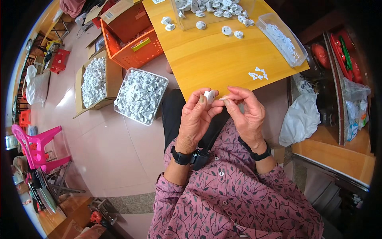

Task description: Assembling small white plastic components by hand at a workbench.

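Observation:
My left hand [195,123] pinches a round white plastic part [209,96] between thumb and fingers, on edge, just off the near edge of the yellow table [207,59]. Close beside it, my right hand [248,115] holds a tiny white piece [223,99] between thumb and fingertip. Its tip points at the round part; whether the two touch I cannot tell. A small cluster of white plastic pieces [258,74] lies on the table beyond my right hand. Several round white parts, among them one lying face up [226,30], rest farther back.
At the table's back stands a clear container [174,14] of round parts; a clear tub [299,63] of tiny pieces is at its right edge. Left on the floor are an orange crate [137,55], a cardboard box [78,93], a full white basket [131,121] and a pink chair [38,153].

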Motion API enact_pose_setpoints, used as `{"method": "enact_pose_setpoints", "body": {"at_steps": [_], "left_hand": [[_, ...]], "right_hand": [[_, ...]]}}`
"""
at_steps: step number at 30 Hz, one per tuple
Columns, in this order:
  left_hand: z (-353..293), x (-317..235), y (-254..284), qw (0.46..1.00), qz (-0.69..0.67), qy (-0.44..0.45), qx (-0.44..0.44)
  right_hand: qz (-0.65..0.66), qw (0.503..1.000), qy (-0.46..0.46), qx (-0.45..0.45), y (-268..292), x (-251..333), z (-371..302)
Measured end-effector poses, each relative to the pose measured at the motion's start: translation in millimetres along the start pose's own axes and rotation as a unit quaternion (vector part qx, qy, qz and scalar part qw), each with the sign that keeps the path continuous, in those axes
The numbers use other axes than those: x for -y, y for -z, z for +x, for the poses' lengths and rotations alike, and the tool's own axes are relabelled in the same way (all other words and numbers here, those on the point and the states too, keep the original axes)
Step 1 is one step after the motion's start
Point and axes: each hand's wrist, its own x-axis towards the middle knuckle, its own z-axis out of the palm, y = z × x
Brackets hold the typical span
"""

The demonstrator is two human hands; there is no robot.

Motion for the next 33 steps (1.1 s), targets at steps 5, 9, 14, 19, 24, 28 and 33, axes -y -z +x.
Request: {"method": "enact_pose_setpoints", "body": {"at_steps": [5, 9, 14, 19, 24, 28, 33], "left_hand": [[-1.1, 2.8, -6.1, 1.000, -0.015, -0.002, -0.007], [-0.1, 5.0, -0.7, 1.000, -0.022, 0.000, 0.007], [0.4, 5.6, -1.5, 1.000, -0.016, -0.002, 0.000], [-3.9, 6.2, -2.8, 1.000, -0.012, -0.001, -0.008], [-4.1, 8.9, 0.1, 1.000, -0.009, -0.002, -0.011], [-0.3, 6.3, -3.8, 1.000, -0.002, -0.003, -0.013], [8.9, 1.3, -5.4, 1.000, 0.018, -0.006, -0.018]], "right_hand": [[0.010, 1.000, 0.002, -0.008, -2.8, -1.7, 0.9], [0.018, 1.000, -0.004, -0.009, -6.5, -0.5, 0.8], [-0.008, 1.000, 0.002, -0.009, -9.1, 0.6, 1.5], [-0.035, 0.999, 0.008, -0.010, -8.9, 1.6, -1.5], [-0.043, 0.999, 0.008, -0.012, -9.6, -0.5, -2.3], [-0.035, 0.999, 0.016, -0.014, -9.3, -0.9, 2.3], [-0.055, 0.998, 0.025, -0.015, -12.3, 4.4, 13.7]]}}
